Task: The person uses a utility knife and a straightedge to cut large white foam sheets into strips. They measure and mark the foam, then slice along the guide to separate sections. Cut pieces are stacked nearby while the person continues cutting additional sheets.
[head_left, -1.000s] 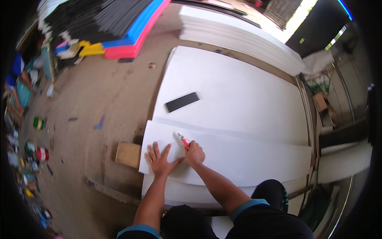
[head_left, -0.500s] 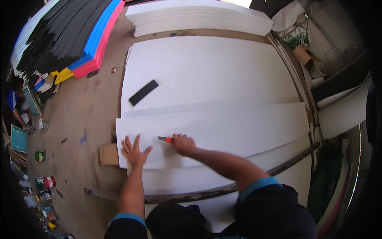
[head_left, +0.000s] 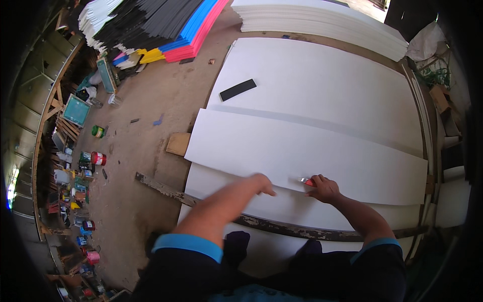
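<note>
The right hand [head_left: 324,190] clasped a red cutter [head_left: 308,181] over white sheeting [head_left: 302,146]. The left hand [head_left: 262,184] was blurred, its grip indiscernible.

To my left, a stained, dusty brown floor [head_left: 151,95] runs toward a grey panelled wall [head_left: 31,93] pierced by bright light [head_left: 12,183].

White strip [head_left: 312,151]: atop larger white sheet [head_left: 322,80]
Right grip [head_left: 324,190]: around red cutter [head_left: 310,182], over strip's near edge
Left grip [head_left: 263,185]: blurred, by strip's near edge
Black piece [head_left: 238,90]: beyond strip
Wooden block [head_left: 178,144]: beside strip's left end
</note>
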The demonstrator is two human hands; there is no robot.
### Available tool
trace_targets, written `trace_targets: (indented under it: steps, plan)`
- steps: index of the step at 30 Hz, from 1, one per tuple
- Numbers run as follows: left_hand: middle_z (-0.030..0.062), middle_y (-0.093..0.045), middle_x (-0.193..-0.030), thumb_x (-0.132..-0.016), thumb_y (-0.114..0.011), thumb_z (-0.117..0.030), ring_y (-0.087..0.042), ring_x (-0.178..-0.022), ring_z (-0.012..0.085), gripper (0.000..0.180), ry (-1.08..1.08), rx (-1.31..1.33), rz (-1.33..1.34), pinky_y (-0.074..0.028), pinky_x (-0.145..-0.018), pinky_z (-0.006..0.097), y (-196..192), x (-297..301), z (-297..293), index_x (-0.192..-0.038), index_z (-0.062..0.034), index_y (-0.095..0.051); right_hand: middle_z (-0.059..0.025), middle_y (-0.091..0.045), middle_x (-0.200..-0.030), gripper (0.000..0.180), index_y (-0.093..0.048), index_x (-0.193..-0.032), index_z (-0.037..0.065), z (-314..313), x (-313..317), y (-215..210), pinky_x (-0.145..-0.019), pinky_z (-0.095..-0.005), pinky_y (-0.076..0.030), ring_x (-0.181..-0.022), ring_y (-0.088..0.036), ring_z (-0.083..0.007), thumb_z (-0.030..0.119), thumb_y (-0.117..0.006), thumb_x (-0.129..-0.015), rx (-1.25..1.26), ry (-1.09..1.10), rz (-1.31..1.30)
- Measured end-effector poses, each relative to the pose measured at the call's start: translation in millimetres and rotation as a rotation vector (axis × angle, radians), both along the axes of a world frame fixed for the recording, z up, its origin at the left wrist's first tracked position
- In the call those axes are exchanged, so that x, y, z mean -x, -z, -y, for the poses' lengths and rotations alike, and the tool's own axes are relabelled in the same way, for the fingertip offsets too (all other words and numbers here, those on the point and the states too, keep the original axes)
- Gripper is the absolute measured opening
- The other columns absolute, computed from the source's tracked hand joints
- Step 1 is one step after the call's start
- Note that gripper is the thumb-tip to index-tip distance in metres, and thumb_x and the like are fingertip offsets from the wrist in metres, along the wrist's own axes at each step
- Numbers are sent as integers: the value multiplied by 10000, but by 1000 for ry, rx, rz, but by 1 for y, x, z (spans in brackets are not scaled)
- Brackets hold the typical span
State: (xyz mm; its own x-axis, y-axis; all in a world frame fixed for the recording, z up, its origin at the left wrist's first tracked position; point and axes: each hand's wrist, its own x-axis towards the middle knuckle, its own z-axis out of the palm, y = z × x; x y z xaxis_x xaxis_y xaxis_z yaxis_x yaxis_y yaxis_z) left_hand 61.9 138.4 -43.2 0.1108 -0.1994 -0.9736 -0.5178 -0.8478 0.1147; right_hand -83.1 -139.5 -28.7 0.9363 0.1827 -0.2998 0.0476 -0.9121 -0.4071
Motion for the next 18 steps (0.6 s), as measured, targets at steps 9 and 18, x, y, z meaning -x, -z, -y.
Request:
trace_targets:
  steps: [9, 18]
  plan:
    - [159, -664, -1277, -920, -703, -673, -728, -1038, 258, 764, -1741, 709, -373, -596, -855, 420, 63, 156, 75, -1316, -36, -556, -205, -657, -970, 278, -507, -1073, 66, 57, 34, 41, -696, -560, -504, -842, -655, -462, 288, -657, -997, -147, 263, 205]
    - [198, -704, -1132, -932, -779, -368, -723, -969, 312, 467, -1927, 881, 348, -570, -879, 418, 47, 124, 109, -1091, 61, -682, -217, -686, -961, 307, -508, -1088, 100, 57, 20, 35, -767, -561, -502, -926, -662, -467, 371, -630, -1012, -125, 237, 97]
